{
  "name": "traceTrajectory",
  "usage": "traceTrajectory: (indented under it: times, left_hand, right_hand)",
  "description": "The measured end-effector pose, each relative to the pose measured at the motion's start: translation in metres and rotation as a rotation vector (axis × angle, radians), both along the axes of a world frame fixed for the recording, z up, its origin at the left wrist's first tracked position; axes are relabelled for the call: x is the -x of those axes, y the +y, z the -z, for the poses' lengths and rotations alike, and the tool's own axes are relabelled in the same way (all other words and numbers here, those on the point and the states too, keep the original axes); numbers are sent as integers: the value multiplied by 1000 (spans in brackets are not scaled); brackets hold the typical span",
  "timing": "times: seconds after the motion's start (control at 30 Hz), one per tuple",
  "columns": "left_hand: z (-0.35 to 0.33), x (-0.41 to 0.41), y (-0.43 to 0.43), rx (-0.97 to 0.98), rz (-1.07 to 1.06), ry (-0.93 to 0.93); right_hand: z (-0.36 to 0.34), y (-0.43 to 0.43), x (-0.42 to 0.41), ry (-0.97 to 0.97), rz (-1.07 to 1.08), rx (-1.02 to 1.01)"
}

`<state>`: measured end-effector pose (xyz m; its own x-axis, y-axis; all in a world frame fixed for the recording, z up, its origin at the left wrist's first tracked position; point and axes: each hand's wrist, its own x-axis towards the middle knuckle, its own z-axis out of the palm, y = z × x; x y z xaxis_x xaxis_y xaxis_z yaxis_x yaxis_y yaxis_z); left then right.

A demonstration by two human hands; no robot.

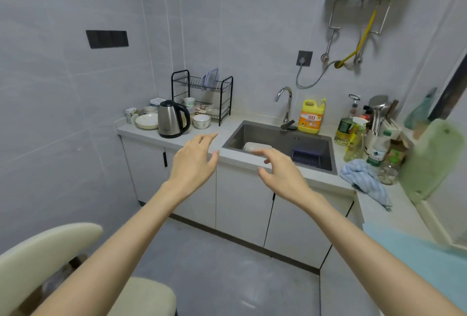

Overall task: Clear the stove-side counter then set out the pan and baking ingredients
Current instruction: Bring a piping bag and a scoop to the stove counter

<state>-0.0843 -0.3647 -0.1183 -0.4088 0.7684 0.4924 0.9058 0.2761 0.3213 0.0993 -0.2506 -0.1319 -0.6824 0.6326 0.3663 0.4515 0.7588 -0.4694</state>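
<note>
Along the back wall, the counter (141, 133) runs from the left corner past the sink (237, 136), then turns down the right side. Right corner: a blue striped cloth (364, 179) is bunched at the counter edge, just beside a cluster of bottles (358, 138). A green cutting board (429, 159) stands upright past them. A yellow detergent bottle (310, 117) is behind the sink, next to the faucet (285, 103). A white container (252, 146) sits in the sink. Left end: a steel kettle (171, 118) with white bowls (147, 121) around it and a black dish rack (202, 95) behind. Both hands are in mid-air in front of the counter, apart from each other. Left hand (194, 159): fingers spread and relaxed, holding nothing. Right hand (280, 171): fingers loosely bent, thumb out, empty, over the sink's front rim. Cream chair (38, 252) at bottom left.
</note>
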Motion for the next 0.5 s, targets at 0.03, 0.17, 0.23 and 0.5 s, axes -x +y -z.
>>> traceTrajectory:
  times: [0.03, 0.17, 0.23, 0.5]
  left_hand:
    - [-2, 15, 19, -5, 3, -1]
    - [-8, 63, 76, -7, -7, -14]
    - [-5, 88, 102, 1, -16, -16]
    - [25, 195, 211, 29, -59, -58]
  right_hand:
    - [-1, 19, 13, -2, -1, -3]
    - [-6, 77, 58, 0, -8, 11]
    - [-7, 107, 85, -11, -17, 11]
    - [12, 238, 200, 5, -83, 43]
